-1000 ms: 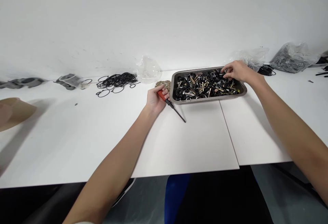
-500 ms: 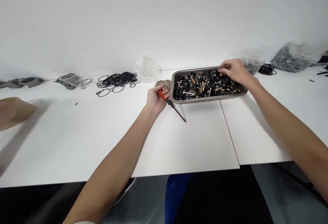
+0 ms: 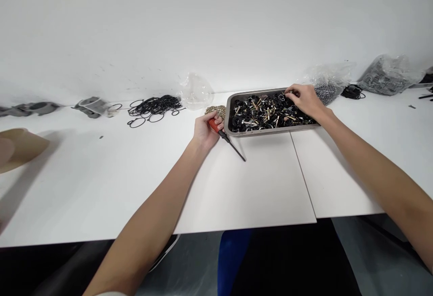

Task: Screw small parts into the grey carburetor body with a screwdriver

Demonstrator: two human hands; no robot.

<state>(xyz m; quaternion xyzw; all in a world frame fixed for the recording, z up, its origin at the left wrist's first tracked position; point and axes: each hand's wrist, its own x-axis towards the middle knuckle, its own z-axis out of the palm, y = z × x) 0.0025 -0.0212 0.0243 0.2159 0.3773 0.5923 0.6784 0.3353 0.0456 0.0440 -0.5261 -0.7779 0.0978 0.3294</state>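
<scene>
My left hand (image 3: 207, 130) is closed around the red handle of a screwdriver (image 3: 214, 125), whose dark shaft points down and to the right over the white table. Just right of it stands a grey metal tray (image 3: 228, 117) filled with small black, silver and brass-coloured parts (image 3: 262, 113). Over the tray's back right part is my right hand (image 3: 303, 99), thumb and fingers pinched together among the parts. Whatever lies between those fingertips is too small to make out. A heap of small brass-coloured pieces (image 3: 216, 110) lies behind my left hand, against the tray's left side.
Black rubber rings (image 3: 157, 106) lie in a tangle to the left, beside a clear plastic bag (image 3: 196, 90). Filled bags (image 3: 387, 77) and a black coil (image 3: 352, 91) line the wall at right. Grey plastic parts (image 3: 90, 106) and a tan roll (image 3: 23, 148) are further left.
My right hand has shifted slightly left within the tray, its fingers still pinched. My left hand and the screwdriver have stayed in place.
</scene>
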